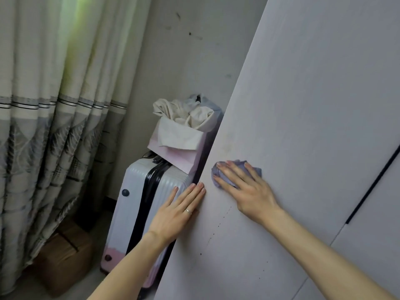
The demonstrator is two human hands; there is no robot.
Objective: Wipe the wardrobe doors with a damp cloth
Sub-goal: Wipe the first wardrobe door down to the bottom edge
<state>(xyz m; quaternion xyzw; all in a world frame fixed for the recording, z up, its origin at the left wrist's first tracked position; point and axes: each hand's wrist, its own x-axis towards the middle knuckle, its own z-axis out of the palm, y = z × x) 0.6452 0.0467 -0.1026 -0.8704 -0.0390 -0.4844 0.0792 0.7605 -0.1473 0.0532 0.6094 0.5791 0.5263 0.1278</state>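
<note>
Dim, soft daylight glows through the curtain (71, 50); edges perhaps slightly warped.

Hands: 2, i.e. left hand (179, 211) + right hand (246, 191). Cloth (255, 169): 1, purple. Ring (187, 211): 1. Wardrobe door panels (303, 105): 2 for sure, poss. more btm right. Dark handle strip (372, 185): 1. Suitcase (134, 202): 1. Pink paper bag (173, 154): 1, w/ 1 grey plastic bag (207, 100) behind. Cardboard box (65, 256): 1. Curtain (54, 105): 1, no. of panels unclear.

Pale grey matte wardrobe door (292, 126) had dark specks trailing down lower part, faint smudge near left edge. Small crumpled lilac cloth (238, 164) sat bunched against it, close to that edge.
</note>
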